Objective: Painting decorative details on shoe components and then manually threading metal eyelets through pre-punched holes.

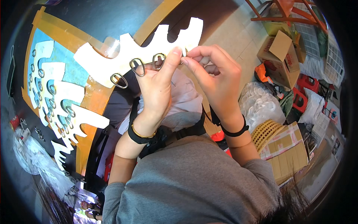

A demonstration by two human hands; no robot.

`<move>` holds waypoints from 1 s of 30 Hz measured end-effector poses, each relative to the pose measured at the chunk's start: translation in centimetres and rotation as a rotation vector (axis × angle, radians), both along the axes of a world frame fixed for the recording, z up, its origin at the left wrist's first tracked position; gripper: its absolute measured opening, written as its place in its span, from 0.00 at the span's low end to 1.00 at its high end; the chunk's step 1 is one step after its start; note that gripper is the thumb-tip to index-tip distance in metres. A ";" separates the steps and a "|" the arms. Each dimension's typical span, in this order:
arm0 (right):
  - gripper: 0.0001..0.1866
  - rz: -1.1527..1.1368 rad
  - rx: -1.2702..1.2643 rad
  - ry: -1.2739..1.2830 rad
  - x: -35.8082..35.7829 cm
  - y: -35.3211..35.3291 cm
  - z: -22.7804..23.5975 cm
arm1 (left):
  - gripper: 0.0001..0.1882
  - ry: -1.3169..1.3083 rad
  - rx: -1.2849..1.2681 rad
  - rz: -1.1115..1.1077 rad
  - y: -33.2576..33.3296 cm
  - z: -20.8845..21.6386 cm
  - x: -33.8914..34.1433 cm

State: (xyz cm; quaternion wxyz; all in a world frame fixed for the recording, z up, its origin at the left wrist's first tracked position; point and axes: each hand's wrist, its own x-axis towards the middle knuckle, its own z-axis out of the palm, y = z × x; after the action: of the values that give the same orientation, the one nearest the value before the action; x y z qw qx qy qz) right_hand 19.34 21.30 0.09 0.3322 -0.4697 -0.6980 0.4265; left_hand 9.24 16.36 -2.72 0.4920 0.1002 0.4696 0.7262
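Note:
In front of me my left hand (154, 87) grips a white cut-out strip (128, 48) by its lower edge, thumb on top. Its far edge has rounded notches between upright tabs. Along the near edge sit oval metal rings (125, 86), spaced out in a row. At the strip's right end my right hand (218, 71) is closed in a pinch, thumb against forefinger, on another metal ring (185, 52) seen nearly edge-on. Fingers partly hide that ring, so I cannot tell whether it is fixed to the strip.
Several similar white strips (76, 91) with rings overlap on a blue, yellow-edged table top at left. Plastic bags (46, 164) lie beyond them. On the right are cardboard boxes (279, 54), a bag of round translucent pieces (261, 100), a yellow basket (266, 132) and red stools (299, 100).

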 end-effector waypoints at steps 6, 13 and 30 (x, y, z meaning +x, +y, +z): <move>0.06 0.053 0.027 -0.055 0.0 0.4 -0.1 | 0.10 0.099 -0.026 0.014 0.0 -0.1 0.1; 0.06 0.194 -0.847 0.311 1.7 3.4 0.3 | 0.10 0.133 -0.084 -0.087 -0.2 0.1 -0.2; 0.08 0.115 -0.621 0.157 0.9 2.1 0.4 | 0.09 0.165 -0.105 -0.074 -0.5 -1.1 -0.3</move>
State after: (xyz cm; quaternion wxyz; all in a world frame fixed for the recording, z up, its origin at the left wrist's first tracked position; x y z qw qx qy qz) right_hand 20.20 23.38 0.48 0.2014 -0.4741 -0.5321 0.6720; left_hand 8.95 15.85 -3.77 0.4828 0.1508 0.5419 0.6712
